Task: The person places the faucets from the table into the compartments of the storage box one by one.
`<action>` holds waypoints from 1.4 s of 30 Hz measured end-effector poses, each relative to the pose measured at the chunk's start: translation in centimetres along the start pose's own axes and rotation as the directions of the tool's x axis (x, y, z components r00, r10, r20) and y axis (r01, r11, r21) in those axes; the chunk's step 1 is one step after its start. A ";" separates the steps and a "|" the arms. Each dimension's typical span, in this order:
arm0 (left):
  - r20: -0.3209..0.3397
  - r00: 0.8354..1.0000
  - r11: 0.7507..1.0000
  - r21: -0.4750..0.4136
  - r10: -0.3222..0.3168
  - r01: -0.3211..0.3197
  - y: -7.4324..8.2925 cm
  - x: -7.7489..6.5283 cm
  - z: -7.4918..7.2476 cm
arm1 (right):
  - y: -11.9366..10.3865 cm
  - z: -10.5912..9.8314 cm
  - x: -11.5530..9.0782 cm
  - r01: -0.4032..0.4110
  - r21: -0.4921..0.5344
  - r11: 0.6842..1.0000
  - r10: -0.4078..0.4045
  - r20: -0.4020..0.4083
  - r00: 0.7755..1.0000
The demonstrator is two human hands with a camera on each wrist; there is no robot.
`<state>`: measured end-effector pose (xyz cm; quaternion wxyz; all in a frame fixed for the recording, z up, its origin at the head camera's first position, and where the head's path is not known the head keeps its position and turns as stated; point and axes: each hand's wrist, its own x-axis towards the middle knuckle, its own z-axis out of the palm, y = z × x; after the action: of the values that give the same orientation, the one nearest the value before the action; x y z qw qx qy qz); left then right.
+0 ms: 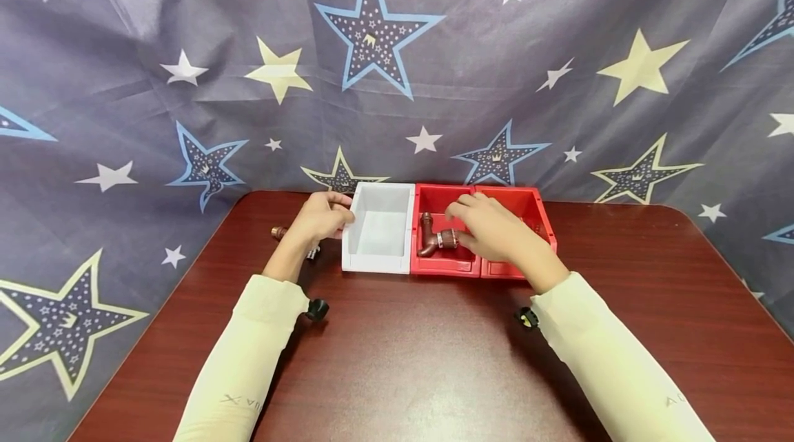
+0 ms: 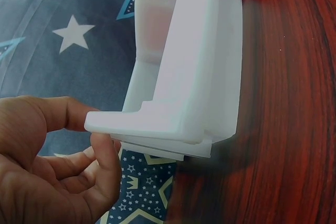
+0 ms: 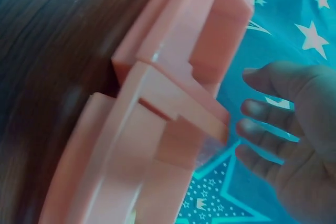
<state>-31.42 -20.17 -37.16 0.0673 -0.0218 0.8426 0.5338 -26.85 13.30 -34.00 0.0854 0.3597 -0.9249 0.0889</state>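
My left hand (image 1: 324, 216) pinches the left side rim of a white plastic bin (image 1: 377, 264) between thumb and finger; the left wrist view shows the same grip on the white bin (image 2: 194, 66). Beside that bin stand two red bins, the middle one (image 1: 443, 267) and the right one (image 1: 536, 211). A brown tap (image 1: 428, 242) lies in the middle red bin. Over the red bins hovers my right hand (image 1: 490, 225), its fingers loosely bent. In the right wrist view that hand (image 3: 283, 124) holds nothing and is apart from the bins.
Another brown tap-like piece (image 1: 278, 232) lies on the table left of the white bin, partly hidden by my left arm. A star-printed curtain (image 1: 397, 132) hangs right behind the bins. The brown wooden table (image 1: 409, 345) stretches in front of them.
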 end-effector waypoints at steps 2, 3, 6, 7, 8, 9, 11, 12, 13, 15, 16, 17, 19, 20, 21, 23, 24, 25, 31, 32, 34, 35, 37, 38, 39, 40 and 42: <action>0.000 1.000 1.000 -0.001 0.000 0.000 -0.1 0.0 0.0 | 0.1 -0.2 -0.3 -0.011 0.004 1.000 0.011 -0.008 1.000; 0.000 1.000 1.000 -0.003 0.001 -0.001 -0.1 0.0 0.0 | 0.2 -0.3 -0.5 -0.017 0.006 1.000 0.017 -0.013 1.000; -0.001 1.000 1.000 -0.007 0.004 -0.004 -0.2 0.0 0.0 | 0.6 -0.5 -1.2 -0.024 0.015 1.000 0.024 -0.026 0.999; -0.001 1.000 1.000 -0.009 0.005 -0.005 -0.2 0.0 0.0 | 0.8 -0.5 -1.4 -0.024 0.018 1.000 0.024 -0.029 0.999; 0.000 1.000 1.000 -0.011 0.005 -0.005 -0.2 0.1 0.0 | 0.9 -0.5 -1.7 -0.025 0.024 0.999 0.026 -0.031 0.999; 0.000 1.000 1.000 -0.011 0.006 -0.006 -0.2 0.1 0.1 | 1.1 -0.5 -1.9 -0.026 0.031 0.999 0.027 -0.036 0.999; 0.001 1.000 1.000 -0.008 0.007 -0.007 -0.2 0.0 0.1 | 1.5 -0.6 -2.4 -0.029 0.052 0.998 0.032 -0.050 0.998; 0.002 1.000 1.000 -0.008 0.008 -0.008 -0.2 0.0 0.1 | 1.7 -0.7 -2.6 -0.030 0.060 0.998 0.033 -0.060 0.998; 0.004 1.000 1.000 -0.008 0.008 -0.008 -0.2 0.0 0.1 | 1.9 -0.8 -2.8 -0.028 0.066 0.997 0.033 -0.070 0.997; 0.006 1.000 1.000 -0.009 0.008 -0.007 -0.1 0.0 0.1 | 2.3 -1.0 -3.2 -0.032 0.077 0.996 0.039 -0.085 0.996; 0.006 1.000 1.000 -0.009 0.007 -0.007 -0.2 0.0 0.0 | 2.5 -1.1 -3.4 -0.034 0.079 0.996 0.041 -0.091 0.995; 0.006 1.000 1.000 -0.009 0.007 -0.007 -0.2 0.0 0.0 | 2.7 -1.2 -3.5 -0.036 0.080 0.996 0.044 -0.097 0.994; 0.005 1.000 1.000 -0.012 0.006 -0.006 -0.2 0.0 0.0 | 3.2 -1.4 -3.9 -0.046 0.082 0.996 0.054 -0.106 0.993; 0.004 1.000 1.000 -0.012 0.006 -0.006 -0.2 0.0 0.0 | 3.4 -1.6 -4.1 -0.056 0.090 0.994 0.066 -0.110 0.992; 0.005 1.000 1.000 -0.011 0.006 -0.006 -0.2 0.0 0.0 | 3.6 -1.7 -4.2 -0.065 0.096 0.993 0.076 -0.113 0.991; 0.006 1.000 1.000 -0.010 0.008 -0.008 -0.2 0.0 0.0 | 4.2 -1.8 -4.6 -0.090 0.109 0.990 0.103 -0.121 0.987; 0.007 1.000 1.000 -0.011 0.008 -0.008 -0.2 0.0 0.0 | 4.4 -1.9 -4.9 -0.103 0.116 0.988 0.117 -0.124 0.985; 0.008 1.000 1.000 -0.012 0.008 -0.008 -0.2 0.0 0.0 | 4.6 -2.0 -5.1 -0.111 0.126 0.986 0.127 -0.127 0.984; 0.004 1.000 1.000 -0.013 0.011 -0.011 -0.2 0.1 0.1 | 5.7 -2.6 -6.4 -0.161 0.189 0.969 0.191 -0.151 0.970; 0.004 1.000 1.000 -0.012 0.011 -0.011 -0.2 0.1 0.1 | 5.9 -2.6 -6.5 -0.172 0.199 0.965 0.204 -0.154 0.967; 0.002 1.000 1.000 -0.012 0.011 -0.010 -0.3 0.2 0.1 | 6.3 -2.6 -6.8 -0.187 0.214 0.959 0.225 -0.171 0.959; 0.003 1.000 1.000 -0.011 0.010 -0.010 -0.3 0.2 0.1 | 6.5 -2.6 -7.0 -0.191 0.221 0.956 0.234 -0.184 0.955; 0.002 1.000 1.000 -0.009 0.009 -0.009 -0.3 0.1 0.1 | 6.8 -2.6 -7.3 -0.196 0.242 0.950 0.249 -0.213 0.945; 0.002 1.000 1.000 -0.008 0.009 -0.009 -0.3 0.1 0.1 | 7.0 -2.6 -7.5 -0.203 0.252 0.946 0.260 -0.221 0.940; 0.002 1.000 1.000 -0.008 0.009 -0.009 -0.2 0.1 0.1 | 7.2 -2.6 -7.7 -0.210 0.260 0.943 0.272 -0.233 0.934; 0.001 1.000 1.000 -0.007 0.009 -0.009 -0.2 0.0 0.1 | 7.3 -2.6 -7.9 -0.217 0.268 0.939 0.284 -0.244 0.927; 0.000 1.000 1.000 -0.007 0.010 -0.010 -0.1 -0.1 0.1 | 7.7 -2.6 -8.2 -0.232 0.286 0.930 0.308 -0.257 0.916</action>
<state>-31.34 -20.13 -37.25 0.0646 -0.0180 0.8408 0.5372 -25.88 24.77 -34.11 0.1645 0.2178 -0.9238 0.2685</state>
